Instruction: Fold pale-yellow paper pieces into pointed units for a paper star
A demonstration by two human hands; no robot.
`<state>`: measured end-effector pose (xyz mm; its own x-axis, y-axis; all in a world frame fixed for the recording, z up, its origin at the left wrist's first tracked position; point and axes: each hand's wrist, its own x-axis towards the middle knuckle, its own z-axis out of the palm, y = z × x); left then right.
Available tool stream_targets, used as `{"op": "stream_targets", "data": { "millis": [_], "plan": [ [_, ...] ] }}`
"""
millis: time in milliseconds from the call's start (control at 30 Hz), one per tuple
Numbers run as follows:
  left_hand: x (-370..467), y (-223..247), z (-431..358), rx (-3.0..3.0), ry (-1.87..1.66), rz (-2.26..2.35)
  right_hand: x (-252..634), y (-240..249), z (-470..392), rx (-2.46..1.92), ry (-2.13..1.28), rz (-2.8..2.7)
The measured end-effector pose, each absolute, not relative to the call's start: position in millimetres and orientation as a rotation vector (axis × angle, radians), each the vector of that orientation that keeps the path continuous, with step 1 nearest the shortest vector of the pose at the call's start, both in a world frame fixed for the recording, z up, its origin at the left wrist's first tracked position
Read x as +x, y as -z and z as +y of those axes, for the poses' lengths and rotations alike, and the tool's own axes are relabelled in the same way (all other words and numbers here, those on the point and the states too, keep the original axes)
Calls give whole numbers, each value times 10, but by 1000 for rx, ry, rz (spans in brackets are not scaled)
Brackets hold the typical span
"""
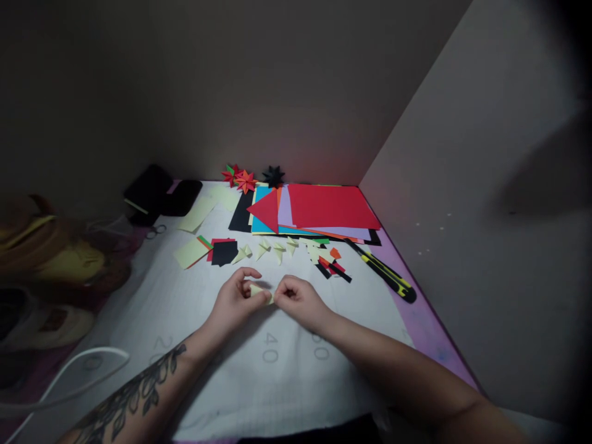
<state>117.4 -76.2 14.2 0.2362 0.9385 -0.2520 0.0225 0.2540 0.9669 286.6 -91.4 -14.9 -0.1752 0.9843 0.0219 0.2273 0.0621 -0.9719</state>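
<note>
Between my hands is a small pale yellow piece of folded paper (256, 290). My left hand (239, 293) pinches it between thumb and fingers, its index finger arched above. The fingertips of my right hand (298, 297) close on the paper's right end and hide part of it. Just beyond my hands lies a row of several folded yellow paper pieces (263, 248). Left of that row are a black paper square (224, 253) and a stack of yellow squares (192, 253). Small coloured paper scraps (330, 262) lie on the right.
A yellow and black utility knife (386, 274) lies near the table's right edge. Coloured sheets (330, 206) are stacked at the back, with folded paper stars (274, 176) behind them. Scissors (156, 232) rest at left, near black cases (182, 197). A white cable (83, 354) loops at front left.
</note>
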Motion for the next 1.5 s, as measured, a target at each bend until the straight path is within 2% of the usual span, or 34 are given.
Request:
{"op": "stream_targets", "data": {
  "millis": [367,567,867,1133,1300,1500],
  "plan": [
    [1138,-93,-720,1019,-1029,1114,2894,172,-880,-1296,-1355,-1346],
    [1158,-27,-763,1189,-824,1192,2871,195,-892,-1318,-1336,-1372],
    [1121,-99,-715,1065,-893,1215,2949,114,-862,-1295,-1392,-1196],
    [1190,-42,-825,1126,-805,1099,2874,117,-895,-1285,-1358,-1270],
    [1182,-58,-833,1085,-758,1062,2914,95,-891,-1134,-1350,-1234],
    [1145,-36,-808,990,-790,1101,2945,102,-916,-1021,-1177,-1580]
  ]
}}
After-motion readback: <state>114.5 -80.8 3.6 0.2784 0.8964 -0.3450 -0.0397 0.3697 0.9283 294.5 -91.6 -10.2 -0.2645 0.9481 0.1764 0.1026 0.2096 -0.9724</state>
